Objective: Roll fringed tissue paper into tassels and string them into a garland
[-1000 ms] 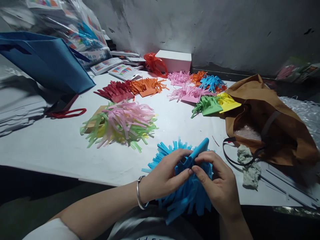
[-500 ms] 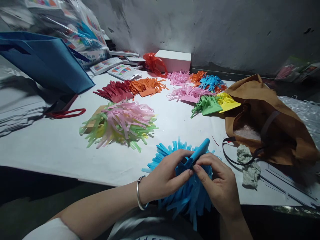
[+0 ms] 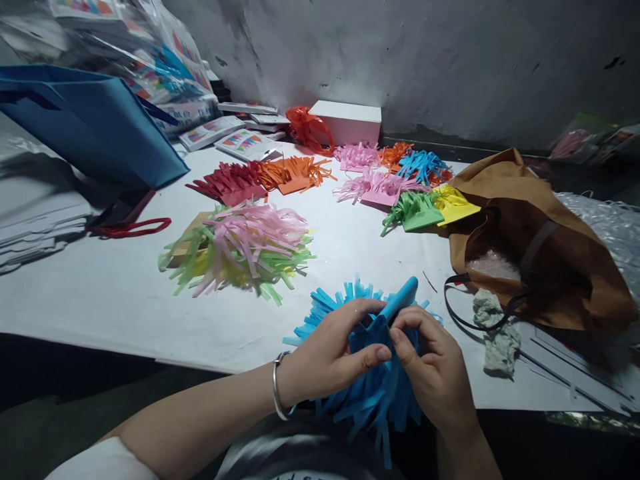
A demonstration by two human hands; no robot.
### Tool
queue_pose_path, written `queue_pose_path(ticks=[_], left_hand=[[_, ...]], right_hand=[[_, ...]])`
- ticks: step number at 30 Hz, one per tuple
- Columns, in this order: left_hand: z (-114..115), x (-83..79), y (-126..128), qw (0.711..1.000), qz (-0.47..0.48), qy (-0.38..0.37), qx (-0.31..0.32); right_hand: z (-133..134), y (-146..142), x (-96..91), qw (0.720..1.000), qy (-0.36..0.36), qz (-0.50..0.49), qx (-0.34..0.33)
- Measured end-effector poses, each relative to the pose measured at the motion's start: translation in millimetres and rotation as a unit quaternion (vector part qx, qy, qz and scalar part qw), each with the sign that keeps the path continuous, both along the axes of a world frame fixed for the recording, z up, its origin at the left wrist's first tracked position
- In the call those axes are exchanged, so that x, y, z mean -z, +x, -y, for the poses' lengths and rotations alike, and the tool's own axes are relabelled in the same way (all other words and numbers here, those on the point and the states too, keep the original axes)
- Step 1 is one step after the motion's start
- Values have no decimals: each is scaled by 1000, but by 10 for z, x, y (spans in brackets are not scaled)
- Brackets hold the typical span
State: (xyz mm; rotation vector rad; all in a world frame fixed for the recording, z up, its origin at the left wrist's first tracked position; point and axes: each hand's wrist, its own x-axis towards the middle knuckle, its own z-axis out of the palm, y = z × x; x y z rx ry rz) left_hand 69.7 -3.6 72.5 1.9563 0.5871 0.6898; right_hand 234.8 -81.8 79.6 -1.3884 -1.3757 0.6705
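A blue fringed paper tassel (image 3: 373,400) hangs over the near table edge, its solid folded band (image 3: 401,297) pointing up to the right. My left hand (image 3: 337,347), with a silver bangle at the wrist, is closed on the band from the left, its thumb lying along the near side. From the right, my right hand (image 3: 435,363) pinches the band's edge between thumb and index finger. More blue strips spread on the table behind my hands. A pile of pink, green and yellow fringed paper (image 3: 255,240) lies to the left.
Several coloured fringe bundles, including a red one (image 3: 233,183) and a green one (image 3: 415,210), lie farther back. A brown cloth bag (image 3: 550,260) and crumpled paper (image 3: 497,333) lie at right. A blue bag (image 3: 100,127) stands at left. A white box (image 3: 347,120) is by the wall.
My left thumb has slid slightly right across the blue paper, and my right hand has shifted a little left. Both hands still hold the tassel; the table items have not moved.
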Motion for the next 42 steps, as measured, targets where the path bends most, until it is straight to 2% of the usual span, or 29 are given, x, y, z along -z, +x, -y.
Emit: queue_pose_path(ticks=[5,11,17,24,27,35,38,42], left_hand=[[-14,-70,18,998,-22,52,-33],[-48,-93,33,991,-31,126,-42],[-46,-94,43,989,-31,140,-34],[-50,-85,50,988,-18,147,-35],[-44,-79,47,988,-17,146,-39],[-36,-103,61,987,-13,158,-14],[-34,-96,67,985,-16,172,-16],[-35,-77,58,985,-23,171,-13]], right_hand=[[5,-22,26,996,44,71,-10],[19,30,7,973,120,169,98],[15,59,7,969,130,174,117],[61,45,9,959,161,216,91],[68,15,28,946,180,252,90],[30,12,76,901,195,361,141],[2,68,64,907,200,352,120],[-37,118,22,916,198,321,137]])
